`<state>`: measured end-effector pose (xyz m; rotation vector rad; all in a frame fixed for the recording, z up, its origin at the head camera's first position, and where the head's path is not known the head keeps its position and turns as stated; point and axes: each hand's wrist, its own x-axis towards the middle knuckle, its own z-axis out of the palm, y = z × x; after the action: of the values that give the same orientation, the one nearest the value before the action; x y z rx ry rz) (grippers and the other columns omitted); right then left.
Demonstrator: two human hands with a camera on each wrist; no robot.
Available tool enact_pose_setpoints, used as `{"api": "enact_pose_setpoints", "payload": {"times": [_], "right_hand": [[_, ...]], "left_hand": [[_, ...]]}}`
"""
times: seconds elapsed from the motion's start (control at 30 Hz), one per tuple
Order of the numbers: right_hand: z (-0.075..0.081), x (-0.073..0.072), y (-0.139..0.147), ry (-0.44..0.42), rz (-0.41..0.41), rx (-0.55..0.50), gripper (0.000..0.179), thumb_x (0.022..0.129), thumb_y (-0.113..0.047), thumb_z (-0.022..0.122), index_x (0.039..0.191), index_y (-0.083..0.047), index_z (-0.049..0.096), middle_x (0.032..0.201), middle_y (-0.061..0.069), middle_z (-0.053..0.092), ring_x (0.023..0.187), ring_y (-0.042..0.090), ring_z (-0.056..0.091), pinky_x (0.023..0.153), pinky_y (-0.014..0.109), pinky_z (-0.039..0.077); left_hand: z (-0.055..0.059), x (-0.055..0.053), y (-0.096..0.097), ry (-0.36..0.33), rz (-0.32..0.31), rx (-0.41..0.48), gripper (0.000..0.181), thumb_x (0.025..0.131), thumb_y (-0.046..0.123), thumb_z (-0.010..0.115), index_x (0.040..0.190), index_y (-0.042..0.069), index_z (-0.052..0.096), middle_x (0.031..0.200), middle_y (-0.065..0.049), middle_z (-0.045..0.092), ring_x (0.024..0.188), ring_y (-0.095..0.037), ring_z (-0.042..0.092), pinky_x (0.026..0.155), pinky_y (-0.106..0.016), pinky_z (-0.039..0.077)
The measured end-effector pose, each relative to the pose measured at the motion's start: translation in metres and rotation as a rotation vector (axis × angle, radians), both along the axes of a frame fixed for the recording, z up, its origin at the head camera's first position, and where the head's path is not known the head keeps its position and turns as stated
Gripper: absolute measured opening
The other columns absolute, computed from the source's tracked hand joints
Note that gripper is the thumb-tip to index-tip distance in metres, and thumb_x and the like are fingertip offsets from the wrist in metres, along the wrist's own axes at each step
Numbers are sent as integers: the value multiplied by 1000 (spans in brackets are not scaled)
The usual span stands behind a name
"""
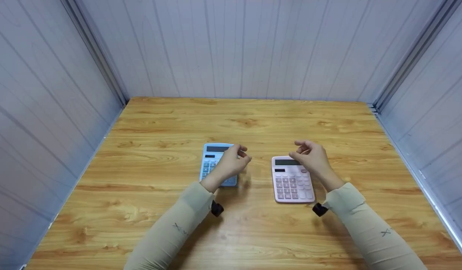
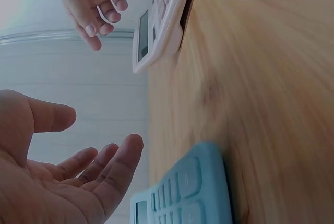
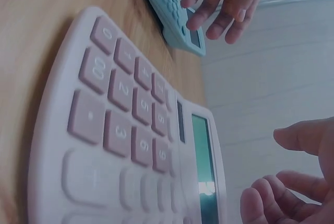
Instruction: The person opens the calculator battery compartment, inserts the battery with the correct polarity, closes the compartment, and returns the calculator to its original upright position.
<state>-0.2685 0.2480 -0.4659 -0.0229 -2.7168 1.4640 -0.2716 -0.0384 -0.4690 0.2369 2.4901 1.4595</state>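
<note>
A blue calculator (image 1: 216,149) lies face up on the wooden table, partly covered in the head view by my left hand (image 1: 231,163). That hand hovers over its right side, fingers loosely bent and holding nothing; the left wrist view shows a gap between thumb and fingers. To the right is a pink calculator (image 1: 293,183), also face up. Above its upper right corner hovers my right hand (image 1: 313,157), with thumb and fingers apart and nothing between them. In the right wrist view the pink calculator's number keys (image 3: 120,88) and dark display (image 3: 204,166) show plainly.
The wood-grain table (image 1: 159,127) is bounded by a pale panelled wall (image 1: 238,48) behind and by side walls at left and right. A small black device (image 1: 217,208) is at the left cuff, and another black device (image 1: 320,209) at the right cuff.
</note>
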Motion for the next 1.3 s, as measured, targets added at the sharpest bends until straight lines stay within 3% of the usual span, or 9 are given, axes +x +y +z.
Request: {"api": "enact_pose_setpoints", "payload": {"times": [0.33, 0.6, 0.77, 1.03, 1.3], "right_hand": [[-3, 5, 25, -43, -24, 11, 49, 96, -12, 80, 138, 8, 65, 96, 1, 61, 88, 13, 55, 69, 16, 47], [-7, 8, 38, -91, -9, 12, 54, 99, -13, 76, 142, 14, 58, 101, 4, 60, 88, 11, 56, 66, 14, 52], [-9, 9, 43, -154, 15, 0, 55, 101, -13, 72, 145, 15, 55, 105, 7, 57, 83, 9, 57, 64, 17, 55], [-13, 9, 44, -291, 29, -45, 56, 107, -16, 64, 152, 13, 48, 109, 10, 54, 79, 11, 58, 63, 23, 55], [-21, 10, 43, -303, 40, -20, 48, 107, -12, 57, 146, 16, 50, 103, 7, 54, 77, 10, 60, 62, 23, 59]], "left_hand": [[-5, 1, 27, -51, -23, -22, 48, 105, 20, 68, 146, -4, 58, 121, -15, 69, 97, -20, 64, 83, -34, 55], [-8, 7, 43, -85, -43, -42, 55, 103, 22, 73, 151, 0, 56, 126, -13, 69, 102, -22, 69, 88, -36, 60], [-11, 7, 52, -83, -55, -40, 58, 98, 18, 78, 149, 0, 57, 129, -16, 70, 98, -23, 73, 87, -35, 63], [-13, 6, 65, -144, -64, -53, 61, 94, 8, 81, 149, 0, 56, 125, -13, 69, 94, -19, 71, 80, -29, 63], [-18, 4, 75, -115, -117, -69, 65, 89, -2, 79, 148, -6, 53, 131, -21, 69, 97, -23, 71, 76, -30, 65]]}}
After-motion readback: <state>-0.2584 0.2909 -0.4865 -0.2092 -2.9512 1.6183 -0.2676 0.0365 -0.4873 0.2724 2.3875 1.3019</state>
